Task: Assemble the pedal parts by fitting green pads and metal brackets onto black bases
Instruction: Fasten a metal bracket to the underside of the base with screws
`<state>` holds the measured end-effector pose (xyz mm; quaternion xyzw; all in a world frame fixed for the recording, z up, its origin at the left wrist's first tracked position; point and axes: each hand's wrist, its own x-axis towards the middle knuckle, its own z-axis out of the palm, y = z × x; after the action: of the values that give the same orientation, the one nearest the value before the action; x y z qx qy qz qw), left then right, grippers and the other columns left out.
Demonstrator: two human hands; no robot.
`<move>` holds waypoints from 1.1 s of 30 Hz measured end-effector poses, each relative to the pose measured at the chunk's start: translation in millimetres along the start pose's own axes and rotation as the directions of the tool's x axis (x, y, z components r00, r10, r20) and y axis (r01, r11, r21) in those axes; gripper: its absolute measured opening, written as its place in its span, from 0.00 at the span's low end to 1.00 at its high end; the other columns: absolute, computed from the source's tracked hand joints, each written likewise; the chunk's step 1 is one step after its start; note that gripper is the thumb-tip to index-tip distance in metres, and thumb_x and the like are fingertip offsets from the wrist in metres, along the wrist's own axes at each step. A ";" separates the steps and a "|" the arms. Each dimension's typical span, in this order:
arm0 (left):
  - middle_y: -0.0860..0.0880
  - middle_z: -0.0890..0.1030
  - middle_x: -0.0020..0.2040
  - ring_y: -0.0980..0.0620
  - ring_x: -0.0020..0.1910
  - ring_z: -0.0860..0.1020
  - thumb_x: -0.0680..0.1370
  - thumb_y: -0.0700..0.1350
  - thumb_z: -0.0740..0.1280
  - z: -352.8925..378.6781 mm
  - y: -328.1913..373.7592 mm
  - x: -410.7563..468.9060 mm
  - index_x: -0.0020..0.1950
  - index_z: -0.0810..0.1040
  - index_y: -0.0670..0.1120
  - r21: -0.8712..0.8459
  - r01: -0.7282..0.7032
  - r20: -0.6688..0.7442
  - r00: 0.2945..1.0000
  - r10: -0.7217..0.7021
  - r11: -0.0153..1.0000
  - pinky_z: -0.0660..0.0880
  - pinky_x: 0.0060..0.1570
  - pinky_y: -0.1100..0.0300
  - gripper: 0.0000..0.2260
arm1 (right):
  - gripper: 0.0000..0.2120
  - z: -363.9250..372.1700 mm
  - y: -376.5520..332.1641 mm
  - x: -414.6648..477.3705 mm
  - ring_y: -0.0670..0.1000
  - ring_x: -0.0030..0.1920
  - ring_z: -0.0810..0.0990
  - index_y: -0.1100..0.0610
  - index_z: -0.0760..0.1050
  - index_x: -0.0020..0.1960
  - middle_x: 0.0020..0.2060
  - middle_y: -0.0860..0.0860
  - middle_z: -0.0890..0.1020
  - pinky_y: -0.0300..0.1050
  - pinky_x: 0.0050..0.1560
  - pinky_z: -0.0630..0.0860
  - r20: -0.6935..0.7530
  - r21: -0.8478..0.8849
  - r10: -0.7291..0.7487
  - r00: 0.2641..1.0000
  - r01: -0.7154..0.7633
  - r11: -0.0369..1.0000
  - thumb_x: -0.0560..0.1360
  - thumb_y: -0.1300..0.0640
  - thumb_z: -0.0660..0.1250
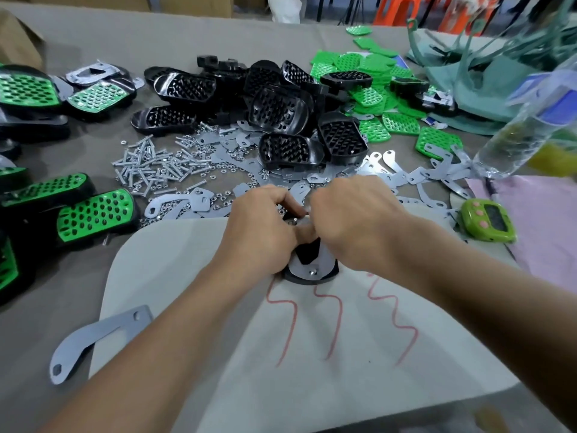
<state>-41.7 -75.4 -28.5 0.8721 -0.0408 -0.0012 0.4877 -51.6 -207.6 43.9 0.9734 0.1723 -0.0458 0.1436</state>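
Observation:
A black pedal base (pixel 307 256) with a metal bracket (pixel 312 270) on its underside stands on the white cloth (pixel 343 354) at the centre. My left hand (pixel 262 226) grips its left side with curled fingers. My right hand (pixel 352 217) curls over its top, pinching something small and metallic that I cannot make out. Most of the base is hidden by both hands. Behind them lie a heap of black bases (pixel 281 107), a pile of green pads (pixel 374 89), loose brackets (pixel 406 173) and a scatter of screws and nuts (pixel 156 164).
Finished green-topped pedals (pixel 93 214) line the left side. One loose bracket (pixel 96 335) lies at the near left. A green timer (pixel 487 221), a pink cloth (pixel 546 220) and a plastic bottle (pixel 524 126) sit on the right.

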 end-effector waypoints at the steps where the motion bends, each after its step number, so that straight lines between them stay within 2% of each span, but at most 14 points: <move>1: 0.58 0.78 0.36 0.67 0.30 0.74 0.64 0.45 0.85 0.0 0.0 0.1 0.35 0.80 0.52 -0.008 0.008 -0.007 1.000 -0.008 1.000 0.67 0.30 0.71 0.13 | 0.05 1.5 3.6 -0.8 0.53 0.31 0.68 0.50 0.72 0.44 0.32 0.48 0.67 0.44 0.29 0.57 -0.027 0.025 0.008 1.000 -0.008 1.000 0.77 0.57 0.62; 3: 0.59 0.77 0.35 0.68 0.31 0.74 0.64 0.46 0.85 -0.2 1.0 0.4 0.35 0.80 0.52 -0.003 0.008 -0.008 1.000 -0.008 1.000 0.67 0.30 0.72 0.13 | 0.03 5.4 10.4 -3.8 0.57 0.36 0.73 0.50 0.74 0.48 0.35 0.49 0.71 0.46 0.29 0.58 -0.041 0.139 0.007 0.999 -0.002 0.990 0.77 0.57 0.62; 5: 0.60 0.76 0.35 0.70 0.31 0.74 0.64 0.46 0.85 -0.8 1.8 0.5 0.35 0.79 0.53 0.009 -0.002 -0.005 1.000 0.002 1.000 0.67 0.31 0.73 0.15 | 0.05 3.2 12.1 -4.2 0.55 0.34 0.70 0.52 0.68 0.44 0.34 0.50 0.70 0.46 0.28 0.57 -0.001 0.222 -0.031 1.000 0.031 0.974 0.74 0.60 0.61; 8: 0.59 0.76 0.35 0.71 0.32 0.74 0.64 0.44 0.85 -1.3 3.1 0.1 0.34 0.78 0.55 0.047 -0.025 0.001 1.000 0.025 0.999 0.67 0.32 0.73 0.16 | 0.10 -1.5 5.5 -1.2 0.50 0.29 0.63 0.53 0.62 0.38 0.31 0.50 0.66 0.46 0.28 0.57 0.043 0.195 -0.044 0.998 0.035 0.980 0.73 0.63 0.60; 11: 0.59 0.76 0.35 0.70 0.31 0.74 0.64 0.42 0.84 -1.3 2.8 0.2 0.33 0.77 0.55 0.059 -0.042 0.008 0.999 0.042 0.997 0.67 0.31 0.73 0.17 | 0.15 -1.1 -1.7 1.7 0.50 0.29 0.60 0.52 0.57 0.34 0.31 0.50 0.64 0.46 0.28 0.55 0.014 0.085 -0.040 0.999 0.038 0.996 0.75 0.63 0.58; 15: 0.58 0.77 0.36 0.69 0.32 0.73 0.65 0.47 0.85 1.0 1.2 0.3 0.35 0.80 0.53 0.028 -0.039 -0.015 0.999 0.039 0.999 0.66 0.31 0.73 0.13 | 0.15 2.7 10.9 2.8 0.51 0.28 0.62 0.51 0.60 0.35 0.30 0.50 0.65 0.44 0.28 0.55 -0.017 0.049 -0.017 1.000 0.018 0.999 0.77 0.55 0.62; 17: 0.58 0.76 0.36 0.70 0.33 0.73 0.65 0.49 0.85 2.7 -0.2 0.5 0.36 0.80 0.53 0.017 -0.035 -0.020 0.999 0.036 0.999 0.66 0.32 0.73 0.13 | 0.14 3.0 19.8 2.6 0.54 0.31 0.69 0.51 0.66 0.36 0.32 0.50 0.70 0.45 0.29 0.62 -0.024 0.137 0.013 1.000 -0.010 0.990 0.77 0.51 0.64; 19: 0.59 0.76 0.36 0.70 0.32 0.74 0.64 0.48 0.85 2.4 -1.7 1.3 0.35 0.80 0.54 0.007 -0.027 -0.019 0.999 0.027 1.000 0.66 0.31 0.73 0.14 | 0.06 -0.5 20.2 1.5 0.57 0.37 0.77 0.52 0.73 0.39 0.34 0.52 0.77 0.47 0.34 0.73 0.028 0.308 0.001 1.000 -0.010 0.951 0.75 0.55 0.66; 20: 0.59 0.76 0.35 0.70 0.32 0.74 0.64 0.47 0.86 2.0 -2.4 1.7 0.35 0.79 0.54 0.010 -0.031 -0.015 0.999 0.031 0.999 0.67 0.31 0.73 0.15 | 0.04 -2.3 16.9 0.4 0.57 0.38 0.78 0.52 0.74 0.40 0.35 0.52 0.78 0.47 0.35 0.75 0.055 0.354 -0.018 0.998 -0.003 0.935 0.74 0.59 0.66; 23: 0.60 0.76 0.32 0.69 0.30 0.74 0.63 0.42 0.85 0.6 -3.5 2.2 0.33 0.78 0.55 0.023 -0.063 0.000 0.998 0.063 0.998 0.66 0.30 0.73 0.17 | 0.11 -4.0 4.8 -2.2 0.52 0.32 0.71 0.52 0.67 0.38 0.33 0.51 0.72 0.45 0.28 0.63 0.070 0.335 -0.029 0.997 0.004 0.942 0.70 0.67 0.62; 26: 0.59 0.77 0.35 0.69 0.30 0.74 0.63 0.42 0.84 0.9 -4.8 2.9 0.34 0.79 0.53 0.024 -0.068 -0.001 0.998 0.069 0.997 0.66 0.32 0.73 0.15 | 0.15 -1.5 2.9 -3.2 0.51 0.30 0.65 0.51 0.59 0.36 0.32 0.50 0.67 0.46 0.27 0.58 0.028 0.279 -0.014 0.999 0.005 0.960 0.70 0.67 0.61; 29: 0.60 0.77 0.36 0.70 0.32 0.74 0.63 0.46 0.85 2.4 -6.4 3.8 0.35 0.79 0.54 0.014 -0.047 -0.010 0.999 0.047 0.999 0.67 0.32 0.73 0.15 | 0.13 9.9 8.7 -6.1 0.50 0.29 0.63 0.52 0.61 0.37 0.31 0.49 0.66 0.47 0.28 0.54 -0.074 0.231 -0.014 0.997 0.031 0.972 0.74 0.62 0.62; 31: 0.61 0.77 0.37 0.71 0.33 0.73 0.63 0.48 0.85 3.0 -6.8 3.6 0.34 0.79 0.55 0.028 -0.048 -0.011 0.999 0.049 0.998 0.66 0.32 0.73 0.15 | 0.13 19.6 13.5 -9.7 0.52 0.29 0.64 0.53 0.63 0.36 0.29 0.50 0.65 0.50 0.28 0.58 -0.142 0.214 -0.038 0.989 0.069 0.974 0.78 0.58 0.62; 33: 0.61 0.77 0.37 0.70 0.33 0.73 0.63 0.50 0.85 3.3 -7.0 3.5 0.35 0.80 0.55 0.046 -0.053 -0.023 0.998 0.054 0.998 0.66 0.31 0.73 0.14 | 0.15 26.1 24.3 -12.3 0.57 0.31 0.70 0.56 0.65 0.36 0.27 0.54 0.69 0.53 0.31 0.69 -0.185 0.380 0.046 0.982 0.029 0.925 0.80 0.55 0.60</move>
<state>-37.9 -74.8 -36.0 0.8813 -0.0585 0.0232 0.4683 -55.7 -241.1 27.1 0.9834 0.1688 0.0158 -0.0651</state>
